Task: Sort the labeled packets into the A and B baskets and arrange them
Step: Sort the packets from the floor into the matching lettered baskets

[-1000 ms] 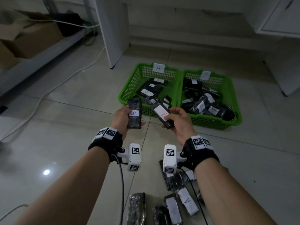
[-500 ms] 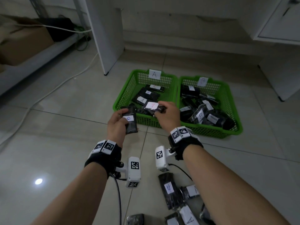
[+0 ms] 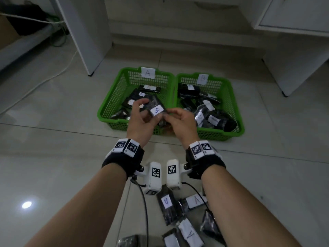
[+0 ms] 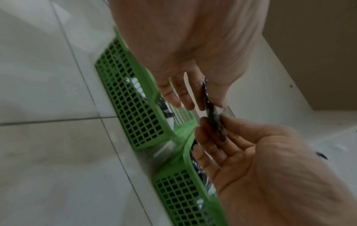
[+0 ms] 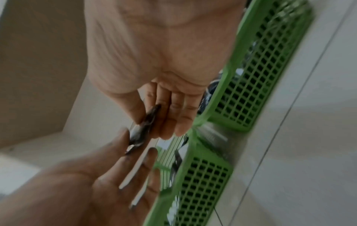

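A black packet labeled B (image 3: pixel 156 109) hangs above the near edge of the green A basket (image 3: pixel 109 111). My left hand (image 3: pixel 142 105) pinches its upper left corner, and my right hand (image 3: pixel 166 115) pinches its lower right corner. The wrist views show the packet (image 4: pixel 213 113) edge-on, thumb and fingers of each hand on either side of it (image 5: pixel 142 130). The green B basket (image 3: pixel 237 113) stands touching the A basket on its right. Both hold several black packets with white labels.
Several loose packets marked A (image 3: pixel 167 202) lie on the tiled floor under my forearms. A white panel (image 3: pixel 85 41) stands behind the baskets at the left, a white cabinet (image 3: pixel 302 59) at the right. A white cable (image 3: pixel 53 78) runs across the floor at the left.
My right hand has let go of the A packet it held over the A basket and now pinches the B packet. My left hand has carried the B packet forward and to the right.
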The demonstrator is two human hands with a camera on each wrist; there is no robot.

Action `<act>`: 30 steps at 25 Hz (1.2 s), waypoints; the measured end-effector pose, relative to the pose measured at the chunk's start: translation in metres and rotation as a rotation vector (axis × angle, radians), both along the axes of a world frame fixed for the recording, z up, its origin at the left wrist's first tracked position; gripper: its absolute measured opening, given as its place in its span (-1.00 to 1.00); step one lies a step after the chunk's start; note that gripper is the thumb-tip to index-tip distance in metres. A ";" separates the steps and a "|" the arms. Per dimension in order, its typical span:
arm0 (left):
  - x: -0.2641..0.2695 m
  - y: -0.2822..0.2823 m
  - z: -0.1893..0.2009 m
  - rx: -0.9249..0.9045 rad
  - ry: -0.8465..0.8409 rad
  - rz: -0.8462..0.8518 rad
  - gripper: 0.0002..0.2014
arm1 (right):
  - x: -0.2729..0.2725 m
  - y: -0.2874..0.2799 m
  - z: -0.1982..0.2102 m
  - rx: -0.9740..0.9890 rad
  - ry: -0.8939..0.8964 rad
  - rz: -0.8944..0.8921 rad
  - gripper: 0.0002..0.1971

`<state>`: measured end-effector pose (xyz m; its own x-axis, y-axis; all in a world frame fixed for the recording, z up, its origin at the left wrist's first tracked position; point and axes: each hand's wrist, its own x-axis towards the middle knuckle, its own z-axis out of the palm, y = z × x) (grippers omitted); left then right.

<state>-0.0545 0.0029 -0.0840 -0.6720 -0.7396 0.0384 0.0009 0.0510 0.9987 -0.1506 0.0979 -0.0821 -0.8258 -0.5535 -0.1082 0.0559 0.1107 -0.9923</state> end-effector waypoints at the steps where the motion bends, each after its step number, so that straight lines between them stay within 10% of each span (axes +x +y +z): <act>1: -0.008 0.007 0.001 -0.031 -0.031 -0.039 -0.50 | -0.011 0.010 -0.001 -0.027 -0.001 -0.059 -0.85; 6: -0.031 0.036 -0.008 -0.582 -0.548 -0.306 -0.47 | -0.066 0.083 -0.020 0.213 0.471 -0.539 -0.86; 10: -0.025 0.049 -0.020 -0.790 -0.824 -0.483 -0.40 | -0.070 0.108 -0.043 0.642 0.643 -0.319 -0.70; 18: 0.013 0.052 -0.034 -0.870 -0.412 -0.335 -0.80 | -0.033 0.110 -0.041 0.666 0.820 -0.310 -0.80; 25: 0.066 0.077 -0.062 -0.840 -0.807 -0.935 -0.63 | 0.031 0.145 -0.039 0.882 0.246 0.541 -0.72; 30: 0.077 0.088 -0.074 -0.976 -0.801 -0.861 -0.51 | 0.057 0.150 -0.034 1.236 0.402 0.656 -0.45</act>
<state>0.0226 0.0910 -0.1583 -0.9512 -0.0281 -0.3074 -0.1338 0.9349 0.3287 -0.0934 0.2475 -0.1157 -0.5549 -0.5626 -0.6128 -0.5928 0.7843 -0.1832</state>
